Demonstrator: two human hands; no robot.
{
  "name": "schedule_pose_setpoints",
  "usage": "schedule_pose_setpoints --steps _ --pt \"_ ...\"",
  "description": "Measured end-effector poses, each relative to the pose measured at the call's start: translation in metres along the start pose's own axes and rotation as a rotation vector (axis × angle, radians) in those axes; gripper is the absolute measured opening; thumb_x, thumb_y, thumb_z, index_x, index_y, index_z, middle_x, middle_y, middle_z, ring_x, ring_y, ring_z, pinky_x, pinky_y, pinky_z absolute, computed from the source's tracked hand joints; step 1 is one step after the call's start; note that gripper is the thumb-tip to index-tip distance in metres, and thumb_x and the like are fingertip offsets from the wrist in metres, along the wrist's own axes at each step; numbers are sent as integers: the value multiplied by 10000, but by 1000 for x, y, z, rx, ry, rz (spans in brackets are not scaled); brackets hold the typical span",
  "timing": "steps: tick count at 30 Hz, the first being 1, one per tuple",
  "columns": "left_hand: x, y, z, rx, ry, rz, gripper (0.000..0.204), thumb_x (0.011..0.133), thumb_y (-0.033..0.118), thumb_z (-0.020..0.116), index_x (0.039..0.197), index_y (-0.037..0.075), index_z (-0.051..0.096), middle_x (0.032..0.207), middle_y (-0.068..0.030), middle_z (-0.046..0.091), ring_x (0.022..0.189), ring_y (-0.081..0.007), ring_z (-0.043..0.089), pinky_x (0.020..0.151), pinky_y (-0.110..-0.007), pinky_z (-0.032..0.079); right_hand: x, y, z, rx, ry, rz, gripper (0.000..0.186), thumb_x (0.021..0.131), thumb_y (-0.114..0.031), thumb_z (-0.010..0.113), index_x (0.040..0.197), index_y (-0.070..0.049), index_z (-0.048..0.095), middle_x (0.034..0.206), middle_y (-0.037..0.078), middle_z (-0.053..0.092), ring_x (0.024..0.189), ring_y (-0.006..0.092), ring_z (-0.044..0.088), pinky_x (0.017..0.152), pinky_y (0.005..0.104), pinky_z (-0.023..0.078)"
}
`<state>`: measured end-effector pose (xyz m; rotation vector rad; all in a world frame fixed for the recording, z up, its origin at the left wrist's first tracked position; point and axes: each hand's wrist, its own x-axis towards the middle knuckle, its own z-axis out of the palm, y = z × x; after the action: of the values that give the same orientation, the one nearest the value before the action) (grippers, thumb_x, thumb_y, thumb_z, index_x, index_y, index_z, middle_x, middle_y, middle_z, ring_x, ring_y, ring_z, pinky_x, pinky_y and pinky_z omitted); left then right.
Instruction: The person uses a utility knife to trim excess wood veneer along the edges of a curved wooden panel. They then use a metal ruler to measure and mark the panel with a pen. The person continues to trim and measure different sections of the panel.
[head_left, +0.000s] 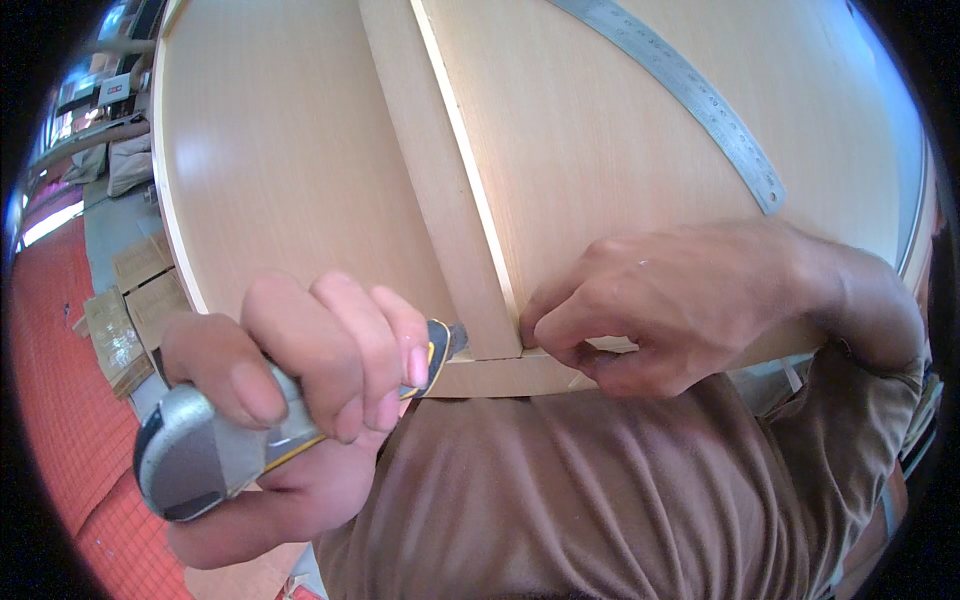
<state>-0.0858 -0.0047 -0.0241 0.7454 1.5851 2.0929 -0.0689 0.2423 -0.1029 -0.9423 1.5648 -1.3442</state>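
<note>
My left hand [295, 400] grips a silver and black utility knife [190, 455] with yellow trim; its dark front end lies beside the bottom of a pale wooden batten [440, 170], near the panel's front rail [465, 375]. At the batten's right side, my right hand [660, 305] has its fingers curled down against the wood at that junction. Whatever its fingertips hold, if anything, is hidden. A long steel ruler [690, 90] lies on the wooden panel [280, 130], above and right of my right hand.
Cardboard boxes [135, 300] sit on the floor to the left, by a red mesh-patterned surface [50, 340]. Bags [125, 160] and assorted equipment are farther back at left. A raised edge [160, 180] runs along the panel's left side. My brown-shirted torso [550, 490] is at the front rail.
</note>
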Motion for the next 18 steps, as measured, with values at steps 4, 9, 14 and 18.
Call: schedule_pose_setpoints --steps 4,9,14,18 --pt "-3 -9 -2 -33 -44 16 609 920 675 676 1134 131 506 874 -12 503 752 -147 530 736 -350 464 4 -13 -21 -181 63 86 131 800 -70 625 760 33 556 773 174 600 712 369 611 672 464 476" --pt "-5 -37 -3 -18 -156 45 687 919 782 550 1139 133 493 856 -22 511 724 -170 537 693 -365 484 -1 -24 -34 -343 53 192 146 761 -91 650 700 16 570 683 163 602 678 364 614 634 461 477" --pt "-13 -56 8 8 -102 31 804 895 890 387 1146 131 472 851 -36 506 708 -185 525 684 -385 494 -3 -19 -34 -300 26 82 159 759 -109 659 696 15 583 662 154 608 666 354 613 624 453 478" --pt "-16 -57 9 62 -171 -8 824 884 900 388 1154 126 466 849 -44 504 704 -187 515 679 -386 491 -10 -20 -36 -286 76 -11 162 753 -114 655 685 12 581 655 148 604 653 339 604 613 444 474"
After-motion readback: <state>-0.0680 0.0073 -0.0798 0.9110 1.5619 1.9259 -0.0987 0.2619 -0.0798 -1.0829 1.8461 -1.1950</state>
